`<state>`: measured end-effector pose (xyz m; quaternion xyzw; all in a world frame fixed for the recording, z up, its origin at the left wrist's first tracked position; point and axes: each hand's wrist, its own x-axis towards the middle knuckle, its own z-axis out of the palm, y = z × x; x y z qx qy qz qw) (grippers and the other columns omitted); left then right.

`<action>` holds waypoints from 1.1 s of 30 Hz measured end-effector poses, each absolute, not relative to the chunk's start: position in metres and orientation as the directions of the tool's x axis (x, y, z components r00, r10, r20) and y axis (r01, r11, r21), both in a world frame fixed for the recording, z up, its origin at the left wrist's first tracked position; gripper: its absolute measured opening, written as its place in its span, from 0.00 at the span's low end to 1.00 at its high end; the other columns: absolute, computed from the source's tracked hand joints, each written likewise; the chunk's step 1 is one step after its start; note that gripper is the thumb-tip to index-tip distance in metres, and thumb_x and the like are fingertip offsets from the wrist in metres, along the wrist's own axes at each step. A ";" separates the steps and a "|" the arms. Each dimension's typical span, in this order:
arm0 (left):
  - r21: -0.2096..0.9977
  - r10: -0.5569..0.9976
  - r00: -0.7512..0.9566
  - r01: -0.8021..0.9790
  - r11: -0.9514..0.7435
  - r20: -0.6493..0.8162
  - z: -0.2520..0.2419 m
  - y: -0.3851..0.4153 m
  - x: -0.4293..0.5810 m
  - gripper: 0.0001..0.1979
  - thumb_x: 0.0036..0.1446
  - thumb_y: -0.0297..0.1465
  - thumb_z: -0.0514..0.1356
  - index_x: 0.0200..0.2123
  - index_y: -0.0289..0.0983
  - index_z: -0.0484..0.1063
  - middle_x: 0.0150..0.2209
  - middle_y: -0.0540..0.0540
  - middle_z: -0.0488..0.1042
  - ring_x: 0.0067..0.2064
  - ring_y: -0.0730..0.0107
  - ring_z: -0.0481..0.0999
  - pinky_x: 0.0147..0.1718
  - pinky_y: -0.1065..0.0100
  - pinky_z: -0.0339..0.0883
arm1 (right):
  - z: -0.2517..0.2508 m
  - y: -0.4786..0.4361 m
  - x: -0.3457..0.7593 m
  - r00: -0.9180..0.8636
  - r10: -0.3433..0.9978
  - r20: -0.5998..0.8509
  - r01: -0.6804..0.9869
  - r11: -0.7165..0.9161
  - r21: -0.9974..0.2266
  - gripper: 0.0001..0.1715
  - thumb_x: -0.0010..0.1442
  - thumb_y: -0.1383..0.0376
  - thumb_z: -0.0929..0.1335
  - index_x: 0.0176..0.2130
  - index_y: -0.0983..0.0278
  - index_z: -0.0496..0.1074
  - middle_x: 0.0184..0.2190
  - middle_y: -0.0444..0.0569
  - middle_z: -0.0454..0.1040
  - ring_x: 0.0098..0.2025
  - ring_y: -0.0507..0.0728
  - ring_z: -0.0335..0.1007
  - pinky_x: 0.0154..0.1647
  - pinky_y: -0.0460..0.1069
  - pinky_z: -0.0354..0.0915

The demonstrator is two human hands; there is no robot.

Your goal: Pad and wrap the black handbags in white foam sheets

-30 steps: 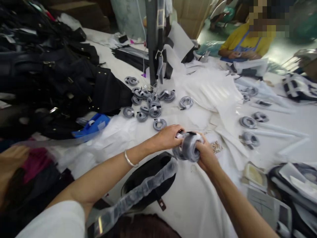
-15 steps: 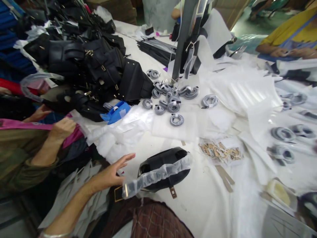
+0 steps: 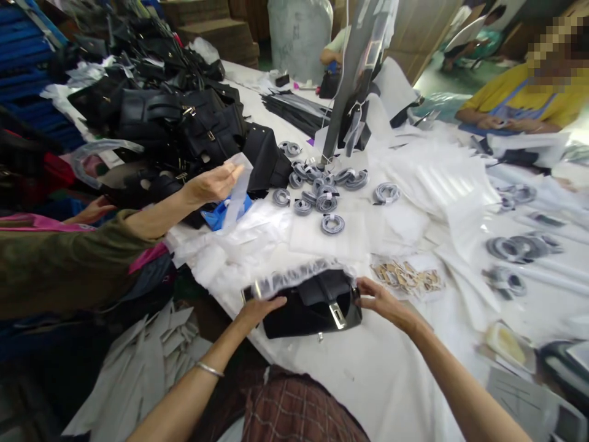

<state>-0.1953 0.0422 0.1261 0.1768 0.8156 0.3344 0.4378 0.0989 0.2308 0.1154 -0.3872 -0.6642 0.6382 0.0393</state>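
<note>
A black handbag (image 3: 294, 319) with a gold clasp lies on the white table in front of me. Its strap, wrapped in clear plastic (image 3: 294, 275), runs along the far side of the bag. My left hand (image 3: 260, 309) holds the bag's left end, thumb laid over the black front. At the right end, my right hand (image 3: 380, 301) grips the side near the metal ring, its fingers partly behind the bag. The bag's flap faces up, with the clasp hanging near its front edge.
Black bags (image 3: 184, 123) are heaped at the back left. Coiled grey straps (image 3: 332, 224) lie beyond my bag, tan tags (image 3: 407, 276) to the right. Another person's hand (image 3: 216, 182) reaches in from the left over a blue item (image 3: 216, 215). A post (image 3: 343, 92) stands behind.
My right hand has come into view, and both hands now hold the bag. The bag has turned, showing its clasp side. The person at left has reached further over the table.
</note>
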 end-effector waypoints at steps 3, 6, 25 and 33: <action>0.867 0.831 -0.312 0.043 0.496 -0.460 0.117 0.052 -0.201 0.20 0.53 0.42 0.62 0.44 0.34 0.76 0.36 0.46 0.80 0.41 0.61 0.79 0.39 0.68 0.72 | 0.118 0.198 0.132 -0.613 0.541 -0.576 0.533 -0.254 -0.807 0.17 0.48 0.59 0.70 0.39 0.62 0.70 0.28 0.42 0.72 0.31 0.53 0.69 0.31 0.48 0.65; 0.837 0.869 -0.155 0.234 0.495 -0.470 0.089 0.055 -0.194 0.23 0.55 0.46 0.60 0.47 0.35 0.73 0.44 0.42 0.79 0.45 0.58 0.78 0.44 0.64 0.70 | 0.095 0.156 0.170 -0.458 0.598 -0.658 0.635 -0.297 -0.713 0.20 0.43 0.56 0.69 0.37 0.62 0.72 0.30 0.45 0.75 0.29 0.54 0.70 0.29 0.49 0.65; 0.623 0.965 -0.051 0.755 0.205 -0.256 0.061 0.174 -0.163 0.20 0.53 0.19 0.57 0.50 0.36 0.69 0.51 0.37 0.71 0.57 0.53 0.67 0.56 0.53 0.60 | 0.103 0.207 0.026 -0.441 0.864 -0.244 0.874 0.351 -0.336 0.17 0.58 0.66 0.65 0.47 0.64 0.74 0.45 0.54 0.77 0.49 0.61 0.71 0.51 0.53 0.63; 0.781 0.952 -0.066 0.557 0.283 -0.298 0.077 0.142 -0.179 0.07 0.52 0.25 0.60 0.36 0.37 0.69 0.34 0.49 0.73 0.36 0.70 0.73 0.36 0.70 0.67 | 0.091 0.185 0.008 -0.524 0.809 -0.265 0.845 0.457 -0.277 0.15 0.62 0.66 0.64 0.48 0.63 0.74 0.43 0.54 0.78 0.45 0.61 0.73 0.47 0.53 0.62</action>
